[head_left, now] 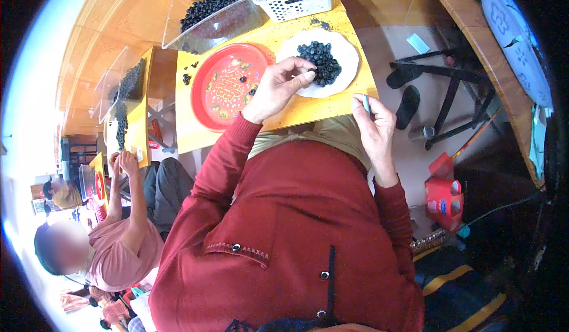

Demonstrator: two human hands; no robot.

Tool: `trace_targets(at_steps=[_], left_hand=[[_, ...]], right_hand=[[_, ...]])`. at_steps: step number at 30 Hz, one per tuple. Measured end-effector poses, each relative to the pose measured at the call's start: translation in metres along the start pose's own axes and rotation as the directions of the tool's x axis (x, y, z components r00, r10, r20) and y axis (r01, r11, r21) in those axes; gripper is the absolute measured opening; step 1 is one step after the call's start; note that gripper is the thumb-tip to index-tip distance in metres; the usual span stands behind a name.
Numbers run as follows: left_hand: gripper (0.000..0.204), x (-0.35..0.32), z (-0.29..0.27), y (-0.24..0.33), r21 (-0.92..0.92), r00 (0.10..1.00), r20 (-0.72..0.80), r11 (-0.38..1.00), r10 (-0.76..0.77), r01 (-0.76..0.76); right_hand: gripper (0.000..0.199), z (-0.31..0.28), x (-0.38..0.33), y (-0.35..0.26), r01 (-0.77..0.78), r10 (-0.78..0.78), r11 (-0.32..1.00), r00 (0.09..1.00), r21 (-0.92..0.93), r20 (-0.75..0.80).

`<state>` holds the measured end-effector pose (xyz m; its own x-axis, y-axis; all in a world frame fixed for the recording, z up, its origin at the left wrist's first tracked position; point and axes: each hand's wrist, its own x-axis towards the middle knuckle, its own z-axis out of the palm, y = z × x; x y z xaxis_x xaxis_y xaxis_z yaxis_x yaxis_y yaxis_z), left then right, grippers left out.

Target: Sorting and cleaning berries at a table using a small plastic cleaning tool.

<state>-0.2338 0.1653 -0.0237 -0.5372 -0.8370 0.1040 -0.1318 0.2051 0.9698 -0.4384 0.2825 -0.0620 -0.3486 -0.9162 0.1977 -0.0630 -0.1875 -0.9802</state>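
Note:
On a white plate [349,65] lies a heap of small round black pieces [319,59], some seeming to have a hole. My left hand [277,90] is at the plate's left edge, thumb and forefinger pinched on one small black piece. Over the table's right corner, my right hand [377,129] is closed around a thin pale-blue tool [366,103]; its tip and kind are hard to make out. A red round tray [203,109] with a printed pattern sits left of the plate, holding a few black pieces.
Behind the tray, a clear bin [228,31] and a white perforated basket [299,6] hold many black pieces on the yellow table [188,135]. At left, another person [127,243] works at a similar table. A black metal frame [453,89] and slippers [408,108] are on the floor at right.

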Motion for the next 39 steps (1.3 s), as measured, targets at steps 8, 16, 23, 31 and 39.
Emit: trace_targets(at_steps=[8,16,23,31,39], left_hand=[[0.016,-0.011,-0.003,0.001,-0.663,0.989,0.001,0.74,-0.146,0.11],[0.016,-0.024,0.002,0.004,-0.787,0.977,-0.013,0.605,-0.214,0.122],[0.012,-0.032,-0.001,-0.013,-0.87,0.977,0.038,0.474,-0.211,0.136],[0.015,-0.04,0.007,-0.018,-0.92,0.98,0.062,0.37,-0.189,0.13],[0.016,-0.045,0.015,-0.01,-0.92,0.979,0.084,0.362,-0.184,0.147]], right_hand=[[0.021,0.018,0.003,-0.002,0.033,-0.032,0.999,0.997,-0.01,0.072],[0.023,0.031,0.005,-0.01,-0.015,0.019,0.999,0.988,-0.028,0.153],[0.022,0.041,0.005,-0.023,-0.014,0.026,0.998,0.982,-0.067,0.186],[0.023,0.052,0.01,-0.031,0.012,-0.007,1.0,0.97,-0.019,0.244],[0.022,0.062,0.018,-0.032,0.112,-0.111,0.994,0.956,0.012,0.272]])
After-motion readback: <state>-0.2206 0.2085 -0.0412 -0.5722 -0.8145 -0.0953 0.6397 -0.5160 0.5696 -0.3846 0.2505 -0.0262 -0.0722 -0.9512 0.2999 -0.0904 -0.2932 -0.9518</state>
